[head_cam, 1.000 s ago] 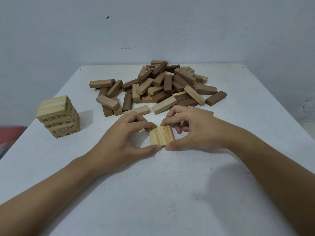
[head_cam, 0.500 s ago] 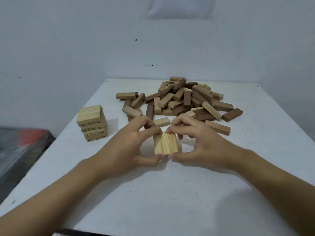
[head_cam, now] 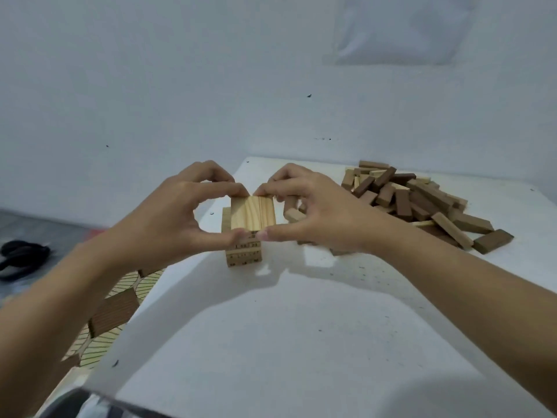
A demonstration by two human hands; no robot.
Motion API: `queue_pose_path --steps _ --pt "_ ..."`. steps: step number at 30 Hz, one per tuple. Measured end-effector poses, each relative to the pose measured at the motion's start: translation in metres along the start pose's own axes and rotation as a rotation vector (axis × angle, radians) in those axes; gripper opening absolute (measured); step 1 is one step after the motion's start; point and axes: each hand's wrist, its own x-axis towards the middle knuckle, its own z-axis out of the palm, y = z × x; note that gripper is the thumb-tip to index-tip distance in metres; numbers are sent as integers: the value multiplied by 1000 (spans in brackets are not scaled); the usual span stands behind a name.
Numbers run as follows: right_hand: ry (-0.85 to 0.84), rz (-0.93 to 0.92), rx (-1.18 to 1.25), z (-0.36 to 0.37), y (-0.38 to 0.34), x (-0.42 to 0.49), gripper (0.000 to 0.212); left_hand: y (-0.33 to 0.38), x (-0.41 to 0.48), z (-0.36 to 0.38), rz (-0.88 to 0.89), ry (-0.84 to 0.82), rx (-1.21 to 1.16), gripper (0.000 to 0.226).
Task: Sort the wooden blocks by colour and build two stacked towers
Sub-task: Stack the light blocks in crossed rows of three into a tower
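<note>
- Pale blue-grey wall [head_cam: 180,86] behind, dotted with a few dark specks; below it a white table [head_cam: 271,342], seen at a slant.
- Left hand [head_cam: 168,224] and right hand [head_cam: 319,218] raised side by side over the table's left part, fingertips nearly meeting.
- Pinched between them: a row of light blocks [head_cam: 253,217], three side by side, broad faces up, held level.
- Left thumb on the row's near edge and left forefinger on its far edge; right thumb and forefinger placed the same way (remaining fingers curled behind, gripping nothing visible).
- Directly under the row: a light tower [head_cam: 244,254], standing on the table, with printed numbers on its side faces; top hidden by the row, so touching or just above not to be told.
- Far right of the table: a heap of blocks [head_cam: 422,203], light and dark mixed, lying crosswise over one another, its left end hidden behind the right hand.
- At the heap's near right corner: one dark block [head_cam: 492,241], flat on the table, just beside the pile.
- Between the two forearms: a broad stretch of white tabletop, flecked with small dark marks.
- Table's left edge running diagonally, tower close to it, left forearm reaching in from beyond it.
- Past that edge: a floor [head_cam: 114,309] patterned in tan and brown, and farther left a black object [head_cam: 24,257], too blurred to name.
</note>
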Motion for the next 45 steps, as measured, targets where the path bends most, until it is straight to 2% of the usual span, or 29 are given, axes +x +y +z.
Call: queue_pose_path --steps 6,18,22,27,32,36,42,45 --pt "-72 66 -25 3 3 32 50 -27 11 -5 -53 -62 -44 66" --pt "-159 113 -109 8 15 47 53 -46 15 9 -142 -109 -88 59" --pt "-156 128 -73 7 15 42 64 -45 11 12 -165 -90 -143 62" --pt "-38 192 79 17 21 20 80 -44 -15 24 -320 13 -287 85" --pt "87 202 272 57 30 -4 84 -31 -39 55 -532 91 -589 84" --pt "111 222 379 74 27 -10 67 -10 -47 72 -501 136 -815 74" --pt "112 202 345 85 29 -7 64 -8 -52 80 -431 158 -704 81" --pt "125 188 347 86 30 -4 61 -8 -51 82 -391 156 -682 62"
